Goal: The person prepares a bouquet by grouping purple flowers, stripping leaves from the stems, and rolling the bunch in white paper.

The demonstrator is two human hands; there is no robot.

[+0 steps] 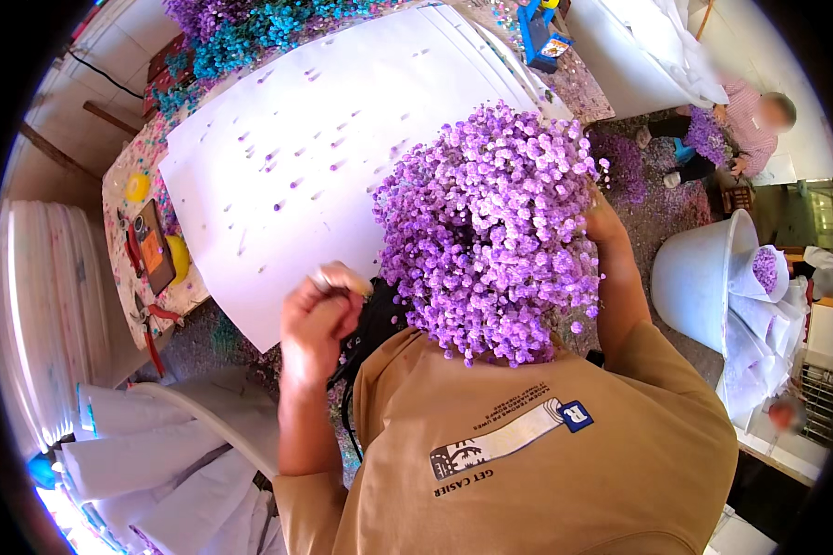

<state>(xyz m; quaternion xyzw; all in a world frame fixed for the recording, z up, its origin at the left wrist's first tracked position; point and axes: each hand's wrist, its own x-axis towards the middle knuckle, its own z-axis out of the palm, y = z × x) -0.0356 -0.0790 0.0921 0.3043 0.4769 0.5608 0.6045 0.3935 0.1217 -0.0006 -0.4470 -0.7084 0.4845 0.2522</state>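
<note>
A large bunch of purple baby's breath (493,236) is held up before my chest, its stems hidden beneath the blooms. My right hand (595,208) reaches behind its right side and supports it; the fingers are hidden. To the left of the bunch, my left hand (330,298) is raised near the paper's lower edge, fingers curled and motion-blurred. Whether it holds anything small cannot be told. Large white paper sheets (305,139) lie stacked on the table, with small purple blossoms scattered over the top one.
Left on the table are a phone (154,246), red-handled pliers (163,313) and yellow tape (137,186). Blue and purple flowers (271,31) lie behind; a blue tape dispenser (538,38) is at back right. White tubs (694,277) hold wrapped bunches. Another person (746,125) sits at right with purple flowers.
</note>
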